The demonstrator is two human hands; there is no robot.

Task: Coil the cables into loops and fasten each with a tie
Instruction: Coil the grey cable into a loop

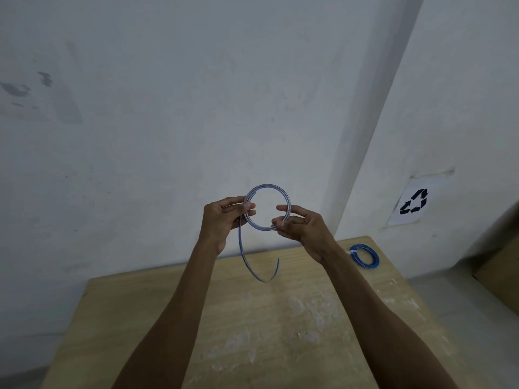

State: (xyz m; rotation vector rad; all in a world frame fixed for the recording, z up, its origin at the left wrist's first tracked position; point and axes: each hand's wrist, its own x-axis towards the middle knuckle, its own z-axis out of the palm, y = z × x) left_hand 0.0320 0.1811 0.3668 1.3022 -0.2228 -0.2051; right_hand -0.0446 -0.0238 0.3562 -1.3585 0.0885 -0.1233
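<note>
A thin blue-and-white cable (269, 187) is wound into a round loop held up in front of the wall, above the wooden table (157, 310). My left hand (224, 217) pinches the loop's left side between thumb and fingers. My right hand (297, 226) pinches the loop's lower right side. A loose tail (247, 262) of the same cable hangs down from under my left hand and curls up at its end. A second blue cable coil (365, 255), bound with a white tie, lies flat at the table's far right corner.
The table stands against a white wall. A paper sheet with a black recycling symbol (414, 202) is taped to the wall at right. A brown cardboard piece (500, 276) sits on the floor right of the table.
</note>
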